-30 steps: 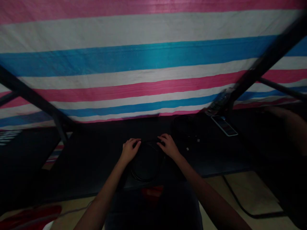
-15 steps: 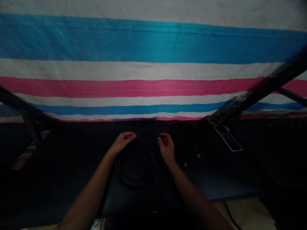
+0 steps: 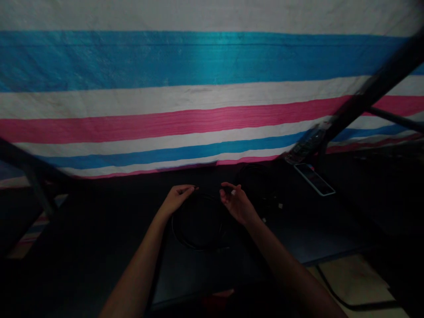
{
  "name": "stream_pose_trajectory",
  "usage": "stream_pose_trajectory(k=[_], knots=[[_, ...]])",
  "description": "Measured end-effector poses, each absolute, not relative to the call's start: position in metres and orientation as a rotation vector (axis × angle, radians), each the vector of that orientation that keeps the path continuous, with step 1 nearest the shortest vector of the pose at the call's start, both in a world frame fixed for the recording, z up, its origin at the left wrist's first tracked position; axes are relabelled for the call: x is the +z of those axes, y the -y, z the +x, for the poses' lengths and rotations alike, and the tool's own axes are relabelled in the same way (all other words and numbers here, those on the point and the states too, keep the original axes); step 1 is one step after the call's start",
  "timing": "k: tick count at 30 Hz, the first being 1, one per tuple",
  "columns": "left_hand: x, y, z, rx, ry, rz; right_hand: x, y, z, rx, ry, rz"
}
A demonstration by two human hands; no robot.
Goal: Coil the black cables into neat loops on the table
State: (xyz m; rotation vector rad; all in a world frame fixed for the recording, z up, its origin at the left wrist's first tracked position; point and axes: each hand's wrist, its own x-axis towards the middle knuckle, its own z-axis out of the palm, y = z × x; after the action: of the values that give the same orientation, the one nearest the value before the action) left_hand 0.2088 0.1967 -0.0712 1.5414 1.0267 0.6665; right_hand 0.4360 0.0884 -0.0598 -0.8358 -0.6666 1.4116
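Observation:
A coil of black cable (image 3: 190, 246) lies in a loose ring on the dark tabletop, between and below my hands. My left hand (image 3: 179, 198) is closed in a pinch at the top left of the ring, gripping the cable. Across from it, my right hand (image 3: 237, 204) curls its fingers round a dark part of the cable. A small pale piece (image 3: 233, 192) shows at those fingers, possibly a connector; poor light hides its exact shape. Between the two hands a thin stretch of cable is faintly visible.
Behind my right hand lies another dark cable bundle (image 3: 253, 170), with a small light plug (image 3: 280, 206) near it. A phone (image 3: 314, 179) and a clear plastic bottle (image 3: 308, 143) are at the right. Striped sheeting (image 3: 212, 62) hangs behind; a dark metal bar (image 3: 374, 84) slants at right.
My right hand has turned, its fingers more raised, and the pale piece now shows there. The left hand and the coil sit slightly further right in view; the camera has tilted.

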Motion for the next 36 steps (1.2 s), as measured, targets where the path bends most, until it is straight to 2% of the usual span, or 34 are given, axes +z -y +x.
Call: stream_pose_trajectory(k=[11, 17, 20, 23, 26, 31, 36], knots=[[-0.073, -0.196, 0.212, 0.667, -1.000, 1.605, -0.063, -0.097, 0.442, 1.354, 0.578, -0.868], [-0.071, -0.196, 0.205, 0.644, -0.967, 1.468, -0.054, -0.087, 0.455, 1.570, 0.894, -0.881], [-0.065, -0.191, 0.207, 0.734, -0.973, 1.506, -0.050, -0.082, 0.450, 1.623, 1.155, -1.040], [-0.057, -0.187, 0.209, 0.825, -0.970, 1.553, -0.037, -0.079, 0.439, 1.330, 1.437, -1.271], [-0.050, -0.185, 0.207, 0.730, -0.925, 1.499, -0.014, -0.074, 0.440, 0.949, 1.445, -1.381], [-0.048, -0.185, 0.196, 0.676, -0.706, 1.254, 0.020, -0.046, 0.497, 0.734, 0.940, -1.445], [-0.046, -0.187, 0.190, 0.554, -0.648, 1.274, 0.029, 0.000, 0.552, 0.401, 0.508, -1.304]])
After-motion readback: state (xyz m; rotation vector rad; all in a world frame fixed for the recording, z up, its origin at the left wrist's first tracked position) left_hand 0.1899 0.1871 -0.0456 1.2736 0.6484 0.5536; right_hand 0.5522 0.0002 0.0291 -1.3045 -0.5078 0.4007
